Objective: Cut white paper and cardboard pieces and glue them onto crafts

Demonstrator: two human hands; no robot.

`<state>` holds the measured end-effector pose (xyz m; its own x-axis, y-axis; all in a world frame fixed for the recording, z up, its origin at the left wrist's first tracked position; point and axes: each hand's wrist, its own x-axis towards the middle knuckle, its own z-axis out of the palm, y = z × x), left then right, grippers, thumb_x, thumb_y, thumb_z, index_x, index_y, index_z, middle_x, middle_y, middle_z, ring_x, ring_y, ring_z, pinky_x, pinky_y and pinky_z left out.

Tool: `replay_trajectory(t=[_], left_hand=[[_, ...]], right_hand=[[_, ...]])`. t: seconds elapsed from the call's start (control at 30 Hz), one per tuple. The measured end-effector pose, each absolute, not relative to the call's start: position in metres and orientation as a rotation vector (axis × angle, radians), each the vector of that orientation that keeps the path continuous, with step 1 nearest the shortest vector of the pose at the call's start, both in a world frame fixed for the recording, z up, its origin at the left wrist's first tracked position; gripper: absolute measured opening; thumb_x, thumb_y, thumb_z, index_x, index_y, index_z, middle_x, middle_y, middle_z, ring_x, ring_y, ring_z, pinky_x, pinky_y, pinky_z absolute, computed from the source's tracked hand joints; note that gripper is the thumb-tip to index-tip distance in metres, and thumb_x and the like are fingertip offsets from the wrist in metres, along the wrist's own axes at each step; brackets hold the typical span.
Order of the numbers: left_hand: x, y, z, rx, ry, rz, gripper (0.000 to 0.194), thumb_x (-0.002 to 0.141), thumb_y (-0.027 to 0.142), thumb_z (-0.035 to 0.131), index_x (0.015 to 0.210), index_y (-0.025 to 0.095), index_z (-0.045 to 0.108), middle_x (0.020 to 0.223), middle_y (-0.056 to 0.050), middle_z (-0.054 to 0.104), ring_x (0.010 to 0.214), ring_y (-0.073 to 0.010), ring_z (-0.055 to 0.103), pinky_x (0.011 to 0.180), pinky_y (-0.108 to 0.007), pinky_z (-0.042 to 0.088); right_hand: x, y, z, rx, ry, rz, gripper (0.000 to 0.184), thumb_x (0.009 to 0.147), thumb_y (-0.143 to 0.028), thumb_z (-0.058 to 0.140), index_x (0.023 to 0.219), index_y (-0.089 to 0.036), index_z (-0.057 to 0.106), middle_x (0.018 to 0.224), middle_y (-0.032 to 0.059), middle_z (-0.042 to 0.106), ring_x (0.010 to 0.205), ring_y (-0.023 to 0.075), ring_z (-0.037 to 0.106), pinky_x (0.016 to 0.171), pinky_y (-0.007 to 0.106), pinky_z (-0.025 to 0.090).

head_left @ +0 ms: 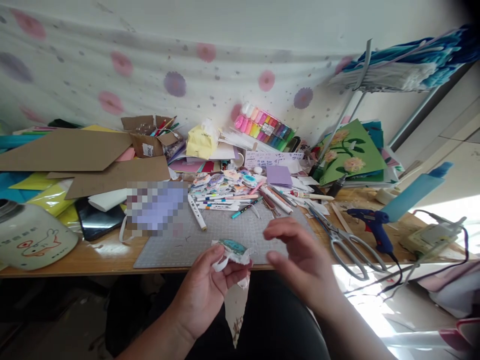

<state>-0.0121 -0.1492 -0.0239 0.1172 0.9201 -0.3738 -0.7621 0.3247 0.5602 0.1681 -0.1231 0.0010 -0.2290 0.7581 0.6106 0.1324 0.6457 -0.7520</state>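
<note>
My left hand (206, 290) is closed on a small paper cutout (234, 247) with a teal middle and a white, uneven edge, held above the front edge of the desk. A curled white strip (220, 264) hangs by the thumb at its near side. To the right, my right hand (305, 262) hovers apart from the cutout, slightly blurred, with thumb and fingers spread and nothing between them. Beyond both hands lies a grey cutting mat (165, 252). Similar coloured cutouts (225, 179) are heaped at its far side, above several white markers (221, 202).
Large scissors (347, 245) and a blue glue gun (375, 225) with a cord lie on the right. A light blue bottle (420, 192) stands tilted beside them. At left are a painted jar (35, 235), a dark phone-like slab (99, 220) and cardboard sheets (75, 147).
</note>
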Motion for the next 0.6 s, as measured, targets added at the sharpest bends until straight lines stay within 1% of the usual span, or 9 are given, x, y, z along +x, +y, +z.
replay_trajectory(t=[0.07, 0.1, 0.13, 0.2, 0.27, 0.33, 0.43, 0.5, 0.6], left_hand=[[-0.017, -0.148, -0.023, 0.219, 0.784, 1.250, 0.021, 0.085, 0.019, 0.056, 0.072, 0.011, 0.070, 0.078, -0.014, 0.074, 0.078, -0.0266, 0.071, 0.073, -0.037, 0.058], [-0.020, -0.147, -0.023, 0.194, 0.792, 1.270, 0.021, 0.085, 0.017, 0.055, 0.071, 0.011, 0.070, 0.079, -0.015, 0.074, 0.079, -0.0271, 0.072, 0.074, -0.037, 0.058], [-0.023, -0.146, -0.024, 0.165, 0.794, 1.293, 0.021, 0.084, 0.015, 0.055, 0.071, 0.011, 0.070, 0.081, -0.014, 0.075, 0.081, -0.0275, 0.072, 0.075, -0.039, 0.058], [-0.028, -0.140, -0.025, 0.119, 0.821, 1.358, 0.020, 0.083, 0.011, 0.054, 0.072, 0.012, 0.070, 0.080, -0.013, 0.075, 0.080, -0.0264, 0.072, 0.074, -0.040, 0.060], [-0.030, -0.133, -0.025, 0.103, 0.878, 1.402, 0.020, 0.082, 0.008, 0.053, 0.073, 0.013, 0.070, 0.079, -0.012, 0.075, 0.076, -0.0248, 0.073, 0.069, -0.039, 0.061], [-0.029, -0.126, -0.025, 0.109, 0.924, 1.416, 0.020, 0.083, 0.008, 0.051, 0.074, 0.013, 0.069, 0.078, -0.012, 0.074, 0.071, -0.0232, 0.073, 0.064, -0.036, 0.061], [-0.027, -0.120, -0.028, 0.129, 0.952, 1.405, 0.020, 0.082, 0.006, 0.050, 0.076, 0.013, 0.068, 0.078, -0.012, 0.074, 0.068, -0.0220, 0.073, 0.060, -0.033, 0.061], [-0.026, -0.118, -0.032, 0.154, 0.948, 1.405, 0.019, 0.080, 0.004, 0.052, 0.079, 0.014, 0.069, 0.080, -0.011, 0.075, 0.070, -0.0226, 0.073, 0.061, -0.035, 0.062], [-0.027, -0.119, -0.041, 0.216, 0.928, 1.438, 0.018, 0.077, 0.003, 0.057, 0.082, 0.015, 0.069, 0.086, -0.010, 0.075, 0.076, -0.0225, 0.072, 0.066, -0.036, 0.062]], right_hand=[[0.192, -0.115, -0.009, -0.800, -1.455, 0.672, 0.012, 0.083, -0.023, 0.064, 0.094, -0.024, 0.063, 0.089, 0.0042, 0.062, 0.089, 0.0214, 0.060, 0.080, 0.035, 0.048], [0.208, -0.109, -0.016, -0.879, -1.314, 0.615, 0.010, 0.082, -0.026, 0.065, 0.091, -0.023, 0.064, 0.085, 0.0033, 0.063, 0.081, 0.0199, 0.062, 0.075, 0.034, 0.049], [0.227, -0.104, -0.023, -0.994, -1.210, 0.547, 0.013, 0.080, -0.030, 0.067, 0.090, -0.022, 0.064, 0.079, 0.0025, 0.063, 0.072, 0.0185, 0.062, 0.069, 0.032, 0.050], [0.267, -0.096, -0.035, -1.297, -1.145, 0.354, 0.022, 0.080, -0.037, 0.065, 0.093, -0.019, 0.064, 0.076, 0.0044, 0.065, 0.066, 0.0195, 0.063, 0.064, 0.032, 0.051], [0.302, -0.092, -0.044, -1.619, -1.244, 0.127, 0.029, 0.086, -0.041, 0.053, 0.098, -0.017, 0.064, 0.079, 0.0079, 0.069, 0.068, 0.0221, 0.066, 0.064, 0.033, 0.052], [0.323, -0.090, -0.047, -1.777, -1.356, 0.029, 0.028, 0.084, -0.039, 0.052, 0.093, -0.017, 0.068, 0.081, 0.0095, 0.071, 0.071, 0.0248, 0.067, 0.065, 0.035, 0.052], [0.329, -0.083, -0.043, -1.872, -1.572, 0.019, 0.022, 0.080, -0.032, 0.055, 0.086, -0.020, 0.072, 0.090, 0.0081, 0.072, 0.077, 0.0253, 0.067, 0.070, 0.035, 0.051], [0.323, -0.072, -0.038, -1.950, -1.703, 0.003, 0.023, 0.081, -0.028, 0.052, 0.087, -0.020, 0.072, 0.094, 0.0089, 0.071, 0.081, 0.0257, 0.066, 0.072, 0.036, 0.049], [0.311, -0.050, -0.033, -2.080, -1.846, -0.034, 0.021, 0.081, -0.027, 0.054, 0.087, -0.018, 0.071, 0.087, 0.0118, 0.072, 0.082, 0.0290, 0.066, 0.069, 0.036, 0.046]])
